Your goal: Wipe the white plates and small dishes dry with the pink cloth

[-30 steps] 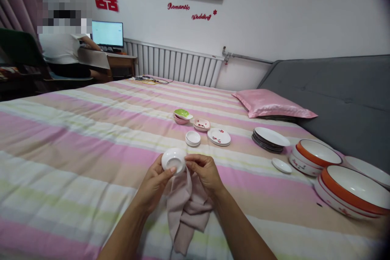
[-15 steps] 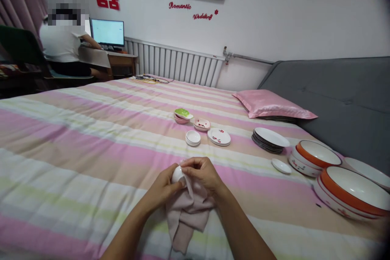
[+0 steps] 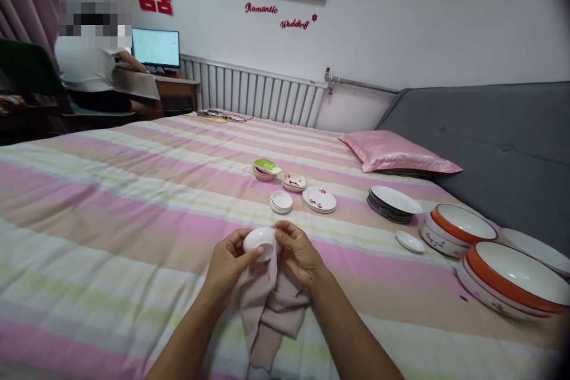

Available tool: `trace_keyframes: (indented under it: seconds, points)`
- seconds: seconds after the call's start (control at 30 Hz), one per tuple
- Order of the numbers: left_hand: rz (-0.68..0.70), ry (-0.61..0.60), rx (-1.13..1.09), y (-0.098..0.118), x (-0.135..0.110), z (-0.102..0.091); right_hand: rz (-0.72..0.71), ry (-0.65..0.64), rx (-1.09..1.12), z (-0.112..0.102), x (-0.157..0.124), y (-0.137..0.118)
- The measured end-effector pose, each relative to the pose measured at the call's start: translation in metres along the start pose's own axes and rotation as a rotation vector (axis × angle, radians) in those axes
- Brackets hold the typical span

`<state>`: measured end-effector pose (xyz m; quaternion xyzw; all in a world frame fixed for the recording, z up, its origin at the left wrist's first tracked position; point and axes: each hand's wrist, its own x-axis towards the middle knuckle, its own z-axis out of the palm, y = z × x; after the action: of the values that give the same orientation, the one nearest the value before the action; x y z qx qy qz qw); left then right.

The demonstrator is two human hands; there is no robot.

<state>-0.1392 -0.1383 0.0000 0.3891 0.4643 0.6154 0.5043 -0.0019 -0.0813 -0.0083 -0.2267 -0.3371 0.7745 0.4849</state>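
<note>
A small white dish (image 3: 257, 240) is held up between my two hands, its underside partly turned toward me. My left hand (image 3: 226, 261) is closed on the dish's left edge, thumb across the near side. On the other side, my right hand (image 3: 297, 252) pinches a dusty-pink cloth (image 3: 274, 314) against the dish's right rim. The cloth hangs in folds below the dish and rests on the striped bedspread (image 3: 146, 237). Some fingertips are hidden behind the dish and cloth.
Beyond my hands stand small stacked white bowls (image 3: 281, 202), floral plates (image 3: 319, 199), pink dishes (image 3: 294, 181) and a green leaf-shaped dish (image 3: 266, 165). Rightward are a plate stack (image 3: 394, 202), another small white dish (image 3: 409, 242) and orange-rimmed bowls (image 3: 512, 279). A person (image 3: 86, 65) sits at a desk.
The dish has been turned so that more of it shows, and the cloth has slipped off its left part. My hands have moved slightly apart.
</note>
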Motion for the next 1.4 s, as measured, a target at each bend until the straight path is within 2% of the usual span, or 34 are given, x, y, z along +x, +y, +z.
trace_keyframes:
  seconds: [0.17,0.3,0.5,0.6,0.73,0.83,0.97,1.2,1.3,1.4]
  points:
    - [0.079,-0.057,0.201,0.0,0.0,0.001,-0.081,-0.049,-0.154,-0.003,0.002,0.003]
    - [0.158,-0.057,0.396,0.0,0.001,0.0,-0.156,-0.105,-0.328,-0.006,0.003,0.006]
    - [0.201,-0.058,0.429,-0.004,0.001,0.001,-0.244,-0.083,-0.539,-0.005,0.001,0.008]
    - [0.158,-0.061,0.375,-0.005,0.001,0.003,-0.212,-0.079,-0.453,-0.005,0.001,0.008]
    - [0.08,-0.03,0.224,-0.003,0.001,0.005,-0.091,-0.057,-0.18,-0.003,0.001,0.005]
    - [0.075,-0.012,0.146,-0.002,0.0,0.006,-0.024,-0.007,0.03,0.0,0.001,0.004]
    - [0.044,-0.048,0.167,-0.006,-0.002,0.009,-0.05,0.069,0.15,0.002,0.003,0.004]
    - [-0.106,-0.125,-0.069,-0.009,-0.007,0.014,-0.206,0.07,-0.089,0.004,0.004,0.013]
    - [-0.171,-0.152,-0.152,-0.007,-0.008,0.013,-0.276,0.086,-0.318,0.002,0.003,0.016]
    - [-0.195,-0.139,-0.192,-0.006,-0.009,0.012,-0.402,0.127,-0.598,0.0,0.002,0.014]
